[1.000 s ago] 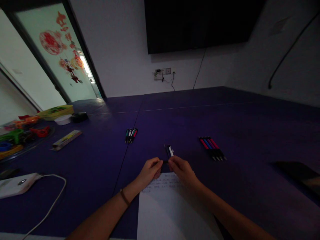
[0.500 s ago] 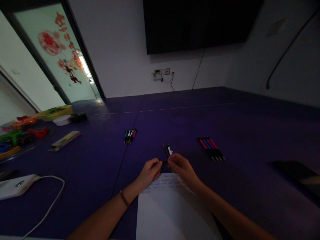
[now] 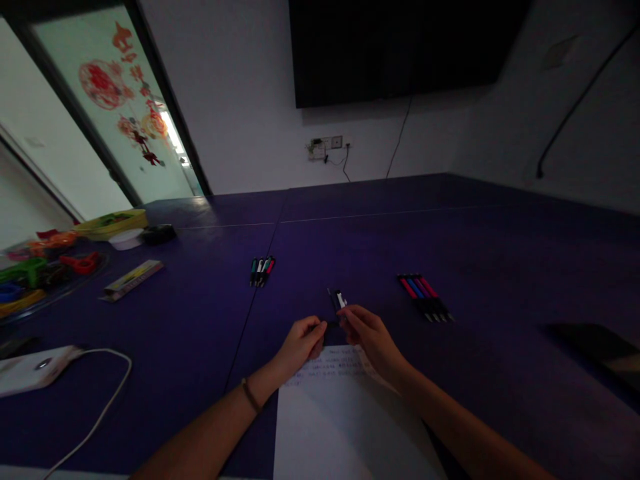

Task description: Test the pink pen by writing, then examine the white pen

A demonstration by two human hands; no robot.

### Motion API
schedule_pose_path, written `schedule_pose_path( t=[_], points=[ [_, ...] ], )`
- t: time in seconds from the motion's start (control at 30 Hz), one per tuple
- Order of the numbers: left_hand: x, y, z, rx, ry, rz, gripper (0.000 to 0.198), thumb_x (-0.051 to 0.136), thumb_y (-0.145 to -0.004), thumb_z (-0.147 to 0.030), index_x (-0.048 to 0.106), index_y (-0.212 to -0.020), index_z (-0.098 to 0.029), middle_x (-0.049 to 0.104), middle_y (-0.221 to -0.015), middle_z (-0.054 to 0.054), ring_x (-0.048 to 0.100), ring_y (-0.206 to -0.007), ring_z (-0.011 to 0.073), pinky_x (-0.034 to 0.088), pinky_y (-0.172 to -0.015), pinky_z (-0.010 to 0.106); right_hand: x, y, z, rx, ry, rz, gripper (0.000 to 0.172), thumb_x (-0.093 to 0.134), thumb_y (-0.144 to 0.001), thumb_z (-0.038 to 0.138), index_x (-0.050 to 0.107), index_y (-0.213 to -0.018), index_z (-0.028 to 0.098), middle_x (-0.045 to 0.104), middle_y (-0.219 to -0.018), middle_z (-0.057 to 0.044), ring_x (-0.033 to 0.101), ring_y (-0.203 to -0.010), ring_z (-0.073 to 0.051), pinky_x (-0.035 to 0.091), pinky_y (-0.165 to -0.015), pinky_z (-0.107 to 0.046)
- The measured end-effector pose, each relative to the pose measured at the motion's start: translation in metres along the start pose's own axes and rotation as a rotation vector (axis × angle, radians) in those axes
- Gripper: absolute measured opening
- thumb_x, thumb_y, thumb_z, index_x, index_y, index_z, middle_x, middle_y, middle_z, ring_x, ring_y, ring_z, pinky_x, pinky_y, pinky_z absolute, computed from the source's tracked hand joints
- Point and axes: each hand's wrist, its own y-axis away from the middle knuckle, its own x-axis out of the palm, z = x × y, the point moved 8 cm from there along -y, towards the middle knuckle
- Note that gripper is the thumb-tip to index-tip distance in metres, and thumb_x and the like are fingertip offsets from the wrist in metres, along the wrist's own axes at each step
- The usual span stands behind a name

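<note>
My left hand (image 3: 304, 339) is closed in a pinch on a small black pen part (image 3: 333, 325). That dark piece spans the short gap to my right hand (image 3: 369, 337), whose thumb and finger are pinched at its other end. Just beyond my fingertips lie a pen barrel with a white clip (image 3: 341, 299) and a thin dark rod (image 3: 331, 295), perhaps a refill. Both hands rest over the top edge of a sheet of paper (image 3: 345, 420) with handwritten lines. My fingers cover much of the black part.
Several pens (image 3: 425, 297) lie side by side at the right, and another group of pens (image 3: 262, 271) sits farther left. A phone-like dark object (image 3: 595, 343) is at far right. Leftward are a narrow box (image 3: 133, 280), a white device with a cable (image 3: 37, 370) and a tray of colourful items (image 3: 35, 293).
My right fingertips have shifted slightly away from the left ones, showing a little more of the dark piece between them. The view has moved slightly; the pens on the table stay put.
</note>
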Motion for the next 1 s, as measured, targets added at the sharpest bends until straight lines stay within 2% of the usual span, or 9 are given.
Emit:
schedule_pose_path(
  t=[0.1,0.23,0.4,0.5,0.7,0.87,1.0],
  points=[
    [0.002,0.0,0.001,0.0,0.021,0.016,0.033,0.05,-0.071,-0.046,0.039,-0.059,-0.017,0.035,-0.039,-0.008,0.028,-0.034,0.0042,0.019,-0.037,0.019,0.009,0.001,-0.006,0.06,-0.002,0.1,0.031,0.06,-0.061,0.044,0.056,-0.068,0.014,0.046,-0.051,0.004,0.036,-0.042,-0.005,0.026,-0.04,-0.02],
    [0.001,0.0,0.0,0.005,0.036,0.006,0.032,0.052,-0.07,-0.046,0.041,-0.063,-0.017,0.035,-0.04,-0.009,0.028,-0.034,0.0039,0.018,-0.037,0.019,0.014,0.001,-0.01,0.039,0.075,0.176,0.023,0.063,-0.06,0.035,0.058,-0.063,0.013,0.045,-0.046,0.005,0.035,-0.039,-0.005,0.024,-0.04,-0.021],
    [-0.006,0.001,-0.004,0.033,0.046,-0.087,0.033,0.05,-0.07,-0.049,0.04,-0.065,-0.018,0.037,-0.044,-0.008,0.03,-0.036,0.0039,0.019,-0.036,0.018,0.006,-0.002,-0.009,0.037,0.112,0.122,0.021,0.062,-0.06,0.034,0.059,-0.061,0.013,0.042,-0.041,0.006,0.031,-0.036,-0.004,0.019,-0.037,-0.021],
    [-0.011,0.002,-0.007,0.055,-0.001,-0.154,0.036,0.05,-0.069,-0.051,0.041,-0.063,-0.017,0.039,-0.046,-0.007,0.03,-0.037,0.0039,0.02,-0.036,0.018,0.007,0.001,-0.006,0.065,0.149,0.108,0.021,0.063,-0.058,0.033,0.059,-0.061,0.013,0.045,-0.043,0.005,0.028,-0.036,-0.003,0.016,-0.037,-0.021],
    [-0.032,0.002,-0.011,0.111,0.068,-0.349,0.037,0.05,-0.068,-0.053,0.043,-0.065,-0.017,0.039,-0.048,-0.007,0.031,-0.036,0.004,0.021,-0.036,0.017,0.002,0.002,-0.002,0.084,0.203,0.022,0.019,0.063,-0.056,0.032,0.059,-0.058,0.013,0.046,-0.042,0.004,0.028,-0.036,-0.004,0.017,-0.037,-0.021],
    [-0.031,0.001,-0.011,0.11,0.104,-0.313,0.034,0.052,-0.068,-0.05,0.043,-0.064,-0.017,0.039,-0.048,-0.006,0.03,-0.037,0.0036,0.02,-0.036,0.018,-0.017,-0.001,-0.002,0.029,0.189,-0.167,0.025,0.064,-0.055,0.035,0.06,-0.067,0.014,0.059,-0.055,-0.001,0.034,-0.039,-0.006,0.02,-0.038,-0.021],
    [-0.022,0.0,-0.007,0.074,0.024,-0.228,0.034,0.053,-0.067,-0.048,0.045,-0.063,-0.016,0.043,-0.051,-0.005,0.031,-0.038,0.0036,0.019,-0.037,0.018,-0.018,-0.001,-0.003,-0.02,0.173,-0.167,0.026,0.064,-0.056,0.035,0.06,-0.07,0.014,0.059,-0.057,-0.001,0.038,-0.041,-0.006,0.023,-0.039,-0.021]
  ],
)
